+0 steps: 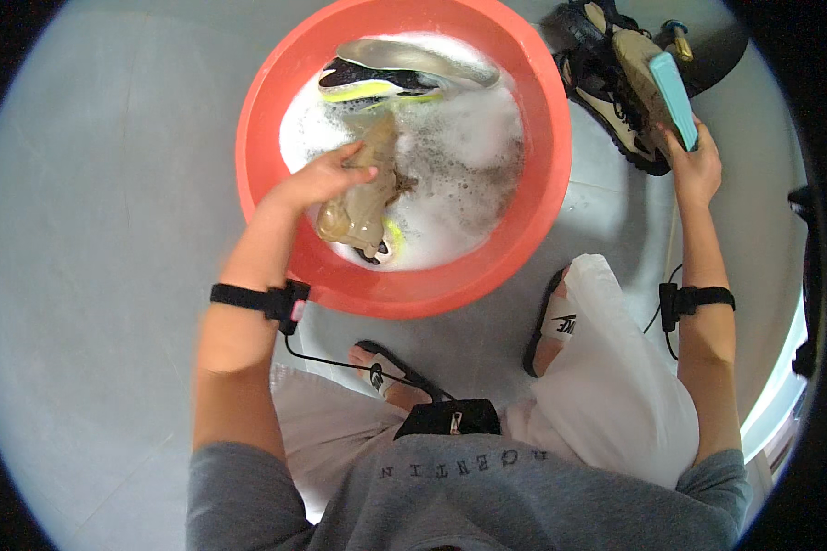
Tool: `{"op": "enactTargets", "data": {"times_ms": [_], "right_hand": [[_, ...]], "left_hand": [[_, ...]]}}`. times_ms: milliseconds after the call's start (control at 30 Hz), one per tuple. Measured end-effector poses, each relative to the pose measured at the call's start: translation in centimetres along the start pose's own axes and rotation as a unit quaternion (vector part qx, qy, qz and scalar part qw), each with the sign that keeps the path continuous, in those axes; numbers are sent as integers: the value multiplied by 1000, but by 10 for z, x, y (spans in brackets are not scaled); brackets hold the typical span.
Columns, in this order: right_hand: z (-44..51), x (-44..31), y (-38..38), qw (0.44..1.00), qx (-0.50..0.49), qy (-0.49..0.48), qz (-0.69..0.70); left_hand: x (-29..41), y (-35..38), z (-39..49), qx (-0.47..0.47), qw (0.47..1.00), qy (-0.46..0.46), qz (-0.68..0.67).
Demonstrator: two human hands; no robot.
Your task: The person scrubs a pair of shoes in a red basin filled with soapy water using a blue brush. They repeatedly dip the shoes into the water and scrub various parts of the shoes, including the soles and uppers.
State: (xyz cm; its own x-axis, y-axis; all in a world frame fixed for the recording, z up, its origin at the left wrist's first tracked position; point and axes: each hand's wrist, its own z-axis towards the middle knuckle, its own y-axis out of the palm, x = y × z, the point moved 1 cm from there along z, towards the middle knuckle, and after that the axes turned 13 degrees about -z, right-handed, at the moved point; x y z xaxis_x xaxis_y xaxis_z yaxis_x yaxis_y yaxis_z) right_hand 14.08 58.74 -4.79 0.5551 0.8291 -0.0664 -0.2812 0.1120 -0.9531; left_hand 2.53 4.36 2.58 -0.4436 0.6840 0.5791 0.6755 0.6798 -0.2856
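Observation:
My left hand (334,172) grips a wet, tan-soled shoe (369,206) at its side, thumb and a finger over it. The shoe lies on its side, partly sunk in suds inside a red plastic basin (276,275). Part of a black and neon-yellow shoe (365,86) shows through the foam at the basin's far side, beside a pale curved insole-like piece (413,58). Off to the right of the basin, my right hand (696,162) is closed around the near end of a light-blue brush (673,96), over a tan shoe-like surface (641,76).
Black and beige shoes (613,124) are heaped on the grey floor (110,206) beside the basin. A brass fitting (681,45) stands behind them. A pale curved wall (744,172) is at the right. Thin cables (344,358) run from my wrist straps. My sandaled feet are close to the basin.

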Motion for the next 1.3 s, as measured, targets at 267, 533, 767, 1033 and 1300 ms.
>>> {"op": "enactTargets", "data": {"times_ms": [267,533,767,1033,1300], "right_hand": [[48,33,-27,975,-24,-18,219],[70,31,-21,986,-110,-76,103],[52,14,-28,988,22,85,123],[49,-32,-51,969,78,32,232],[35,-62,-64,965,62,-10,253]], "left_hand": [[-20,-56,-8,-119,975,-58,-177],[12,-18,-19,314,826,224,410],[10,77,-45,163,960,8,-227],[48,68,-4,369,705,377,474],[42,31,1,223,863,-22,452]]}}
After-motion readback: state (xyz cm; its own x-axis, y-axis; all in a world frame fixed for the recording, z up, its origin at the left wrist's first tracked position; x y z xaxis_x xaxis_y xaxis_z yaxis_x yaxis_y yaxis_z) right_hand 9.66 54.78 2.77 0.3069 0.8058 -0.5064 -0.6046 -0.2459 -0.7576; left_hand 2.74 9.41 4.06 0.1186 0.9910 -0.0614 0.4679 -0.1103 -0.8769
